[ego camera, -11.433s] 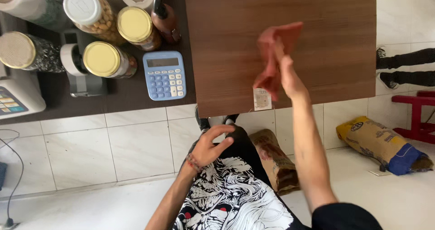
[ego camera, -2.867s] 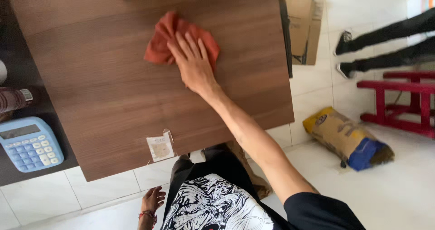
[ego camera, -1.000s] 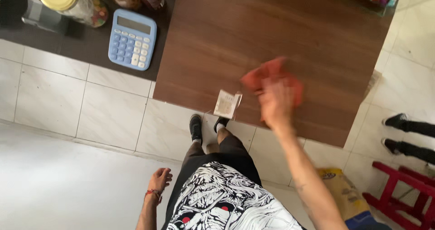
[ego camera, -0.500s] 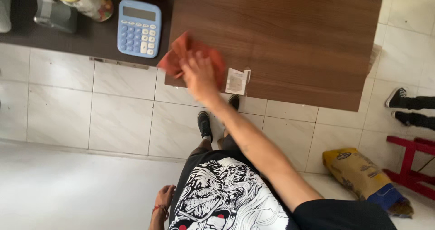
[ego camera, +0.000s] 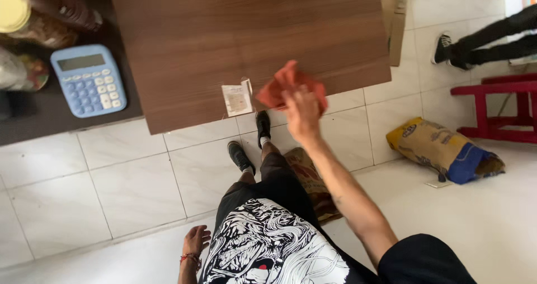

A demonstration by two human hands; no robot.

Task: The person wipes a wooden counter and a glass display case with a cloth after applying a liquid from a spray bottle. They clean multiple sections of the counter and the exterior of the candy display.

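My right hand (ego camera: 302, 111) presses an orange-red cloth (ego camera: 285, 85) against the near edge of a brown wooden tabletop (ego camera: 246, 32). The cloth is bunched under my fingers, just right of a small white paper tag (ego camera: 237, 99) stuck at the table's edge. My left hand (ego camera: 196, 242) hangs low beside my hip, fingers loosely apart, holding nothing. My black printed shirt and dark shoes show below.
A light blue calculator (ego camera: 89, 80) lies on a dark counter (ego camera: 61, 119) at the left, with jars (ego camera: 28, 15) behind it. A tan and blue sack (ego camera: 444, 149) lies on the white tiled floor. A red stool (ego camera: 498, 102) and another person's legs (ego camera: 486, 38) are at the right.
My right hand with the cloth has slid from the left end of the table's near edge to the right of the paper tag. The camera view has shifted too.
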